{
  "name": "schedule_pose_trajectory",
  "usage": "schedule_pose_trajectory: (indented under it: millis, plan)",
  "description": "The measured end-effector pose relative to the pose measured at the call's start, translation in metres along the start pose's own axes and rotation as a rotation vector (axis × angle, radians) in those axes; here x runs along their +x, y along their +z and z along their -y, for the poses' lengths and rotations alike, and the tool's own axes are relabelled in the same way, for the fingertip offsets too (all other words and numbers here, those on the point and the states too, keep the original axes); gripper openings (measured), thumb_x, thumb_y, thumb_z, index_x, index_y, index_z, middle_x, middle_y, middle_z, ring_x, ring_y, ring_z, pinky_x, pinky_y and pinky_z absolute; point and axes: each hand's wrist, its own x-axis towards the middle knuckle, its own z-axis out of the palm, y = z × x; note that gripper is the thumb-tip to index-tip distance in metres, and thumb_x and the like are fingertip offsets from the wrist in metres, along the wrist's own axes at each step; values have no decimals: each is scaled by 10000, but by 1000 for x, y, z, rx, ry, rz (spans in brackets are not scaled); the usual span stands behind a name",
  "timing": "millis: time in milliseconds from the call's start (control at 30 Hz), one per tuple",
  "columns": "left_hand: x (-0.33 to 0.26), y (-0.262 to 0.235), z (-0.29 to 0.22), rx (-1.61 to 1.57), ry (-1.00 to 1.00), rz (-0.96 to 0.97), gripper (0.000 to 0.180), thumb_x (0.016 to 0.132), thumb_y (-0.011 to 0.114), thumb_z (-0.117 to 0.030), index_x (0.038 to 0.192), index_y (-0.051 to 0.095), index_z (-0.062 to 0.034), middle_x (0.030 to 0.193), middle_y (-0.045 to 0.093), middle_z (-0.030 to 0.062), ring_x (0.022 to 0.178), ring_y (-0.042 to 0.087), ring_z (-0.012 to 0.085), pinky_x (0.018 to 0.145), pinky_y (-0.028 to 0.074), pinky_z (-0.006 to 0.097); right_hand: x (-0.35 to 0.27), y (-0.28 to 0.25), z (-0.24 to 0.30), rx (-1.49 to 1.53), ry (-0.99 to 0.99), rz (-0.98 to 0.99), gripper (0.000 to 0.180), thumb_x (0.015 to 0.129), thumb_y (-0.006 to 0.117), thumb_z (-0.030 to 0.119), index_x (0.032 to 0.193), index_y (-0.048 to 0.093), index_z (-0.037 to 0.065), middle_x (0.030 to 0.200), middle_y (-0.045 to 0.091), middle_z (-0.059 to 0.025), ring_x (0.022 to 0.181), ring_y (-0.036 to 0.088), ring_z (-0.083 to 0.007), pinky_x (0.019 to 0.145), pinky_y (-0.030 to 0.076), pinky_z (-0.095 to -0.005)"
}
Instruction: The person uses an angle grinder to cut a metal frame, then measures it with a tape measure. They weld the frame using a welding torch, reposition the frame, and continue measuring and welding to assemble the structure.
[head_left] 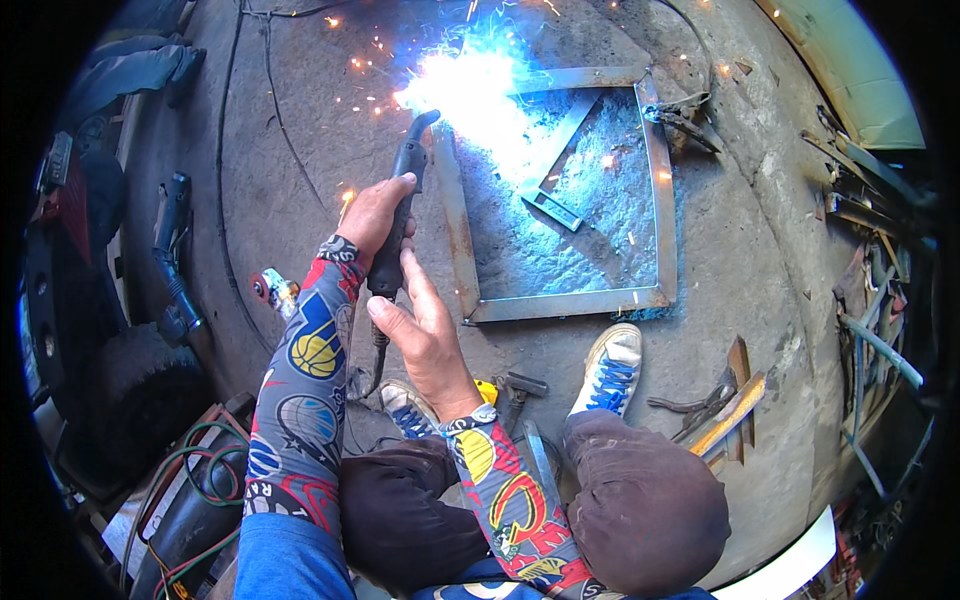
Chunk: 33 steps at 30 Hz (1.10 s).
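My left hand [375, 218] is closed around the black handle of a welding torch [408, 162]. The torch's bent neck points up and right toward a blue-white arc throwing sparks. Lower on the handle, my right hand [428, 350] grips its rear end between thumb and fingers. The glare hides the torch tip's contact point. It covers the upper left corner of a four-sided steel tube frame [570, 303] lying on the ground. Inside the frame, a loose square tube [553, 210] lies at a slant. A clamp [685, 126] grips the frame's right bar near its top.
Left of me lie an angle grinder [276, 290] and a long blue-grey tool [172, 262], with cables beyond. A hammer [517, 395] lies between my shoes. Pliers [690, 402] and metal offcuts [735, 410] are by my right knee. Scrap metal [870, 340] lines the right side.
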Motion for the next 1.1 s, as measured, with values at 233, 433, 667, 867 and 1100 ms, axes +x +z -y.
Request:
schedule_pose_trajectory:
  millis: [233,433,667,867,1100]
  plan:
    - [-2,1,1,-23,36,-28,443,979,592,-464,1094,598,-36,784,594,57,627,612,163,545,522,329,0,1,-4,26,25,-5,900,971,652,262,1599,147,-140,1646,279,-251,1513,312,-270,1222,263,-358]
    - [1,-3,4,-40,35,-5,463,980,599,-465,1112,607,-22,789,616,68,633,624,169,547,524,331,-1,0,-3,-29,17,-9,914,966,661,287,1593,157,-146,1638,289,-265,1522,299,-278,1228,254,-361]
    - [0,-3,5,-31,68,2,464,983,590,-470,1142,602,-34,760,614,65,605,606,164,543,516,331,-1,1,-5,18,27,-1,897,974,657,260,1603,148,-129,1639,293,-249,1528,289,-267,1231,259,-365]
    - [-3,-11,11,-107,46,-13,449,970,612,-484,1136,576,-68,779,617,78,599,600,164,523,505,335,2,5,-12,20,-38,8,839,988,631,193,1610,158,-113,1625,316,-238,1513,317,-262,1224,283,-368]
    - [-40,-43,33,-301,-92,-130,425,977,599,-451,1121,558,-54,788,623,84,611,629,198,531,532,351,1,30,-38,74,88,-237,570,977,635,176,1445,452,-93,1356,595,-207,1230,597,-237,1052,471,-344]
